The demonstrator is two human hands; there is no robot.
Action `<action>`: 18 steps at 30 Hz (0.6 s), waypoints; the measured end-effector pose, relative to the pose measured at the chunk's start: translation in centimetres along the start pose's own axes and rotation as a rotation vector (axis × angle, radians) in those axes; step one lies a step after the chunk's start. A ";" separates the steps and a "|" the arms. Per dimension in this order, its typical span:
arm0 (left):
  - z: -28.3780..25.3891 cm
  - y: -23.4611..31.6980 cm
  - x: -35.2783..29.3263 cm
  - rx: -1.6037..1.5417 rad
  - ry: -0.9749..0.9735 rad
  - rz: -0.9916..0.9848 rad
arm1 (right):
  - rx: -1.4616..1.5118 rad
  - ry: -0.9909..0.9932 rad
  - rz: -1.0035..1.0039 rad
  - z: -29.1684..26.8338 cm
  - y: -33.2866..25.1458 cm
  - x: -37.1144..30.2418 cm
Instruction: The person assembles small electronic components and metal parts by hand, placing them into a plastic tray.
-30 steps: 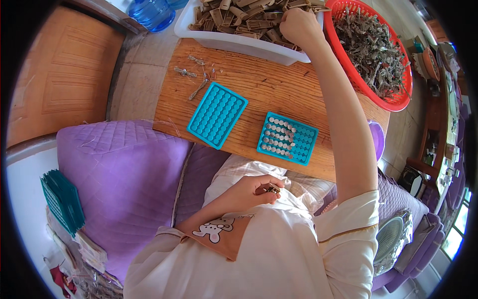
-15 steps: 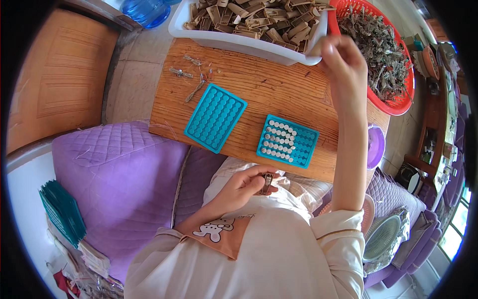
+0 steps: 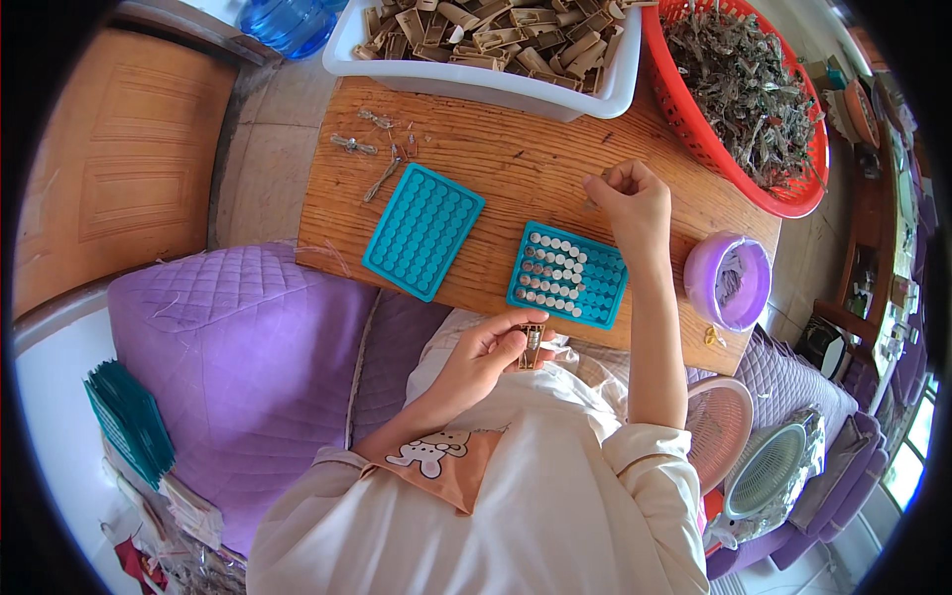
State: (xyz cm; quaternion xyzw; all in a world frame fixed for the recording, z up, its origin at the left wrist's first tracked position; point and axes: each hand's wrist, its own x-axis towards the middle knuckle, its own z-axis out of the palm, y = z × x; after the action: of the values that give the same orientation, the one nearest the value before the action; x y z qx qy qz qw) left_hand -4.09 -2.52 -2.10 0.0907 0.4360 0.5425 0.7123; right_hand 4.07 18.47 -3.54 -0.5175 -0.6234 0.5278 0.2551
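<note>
Over the lap (image 3: pixel 600 367), my left grip (image 3: pixel 484 357) clamps a brown plastic casing (image 3: pixel 532 347), probably light and stiff, best held by its side walls. Beyond, over the wooden surface (image 3: pixel 526 159), I cannot tell whether my right grip (image 3: pixel 640 208) pinches anything.

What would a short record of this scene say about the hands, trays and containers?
Left hand: gripping a small brown holder
Right hand: over the wooden table, fingers curled; contents unclear
Left tray: teal, round cups
Right tray: teal, partly covered with pale discs
White bin: brown pieces
Red basket: tangled greyish pieces
Purple bowl: near the table's right edge
</note>
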 end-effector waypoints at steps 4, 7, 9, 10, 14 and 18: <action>-0.3 -0.4 0.0 -0.016 0.019 0.014 | -0.050 0.035 0.015 0.1 1.0 0.3; -0.2 -0.3 -0.1 -0.025 0.044 0.003 | 0.161 -0.010 0.043 -0.4 1.0 -0.5; 0.0 -0.3 -0.2 -0.010 0.051 0.023 | 0.263 -0.055 0.067 -1.0 1.1 -1.5; 0.1 -0.4 -0.2 0.003 0.054 0.040 | 0.360 -0.099 0.105 -1.4 1.0 -2.1; -0.1 -1.4 0.0 0.070 0.066 0.118 | 0.542 -0.165 0.096 -2.8 0.9 -6.0; 0.2 -2.2 0.4 -0.043 0.098 0.169 | 0.615 -0.182 0.129 -3.6 1.4 -10.2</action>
State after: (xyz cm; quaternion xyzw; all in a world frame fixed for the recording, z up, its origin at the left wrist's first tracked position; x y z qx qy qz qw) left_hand -2.46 -2.99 -3.48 0.0851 0.4492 0.6136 0.6438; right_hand 11.11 10.43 -1.38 -0.4055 -0.4209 0.7505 0.3085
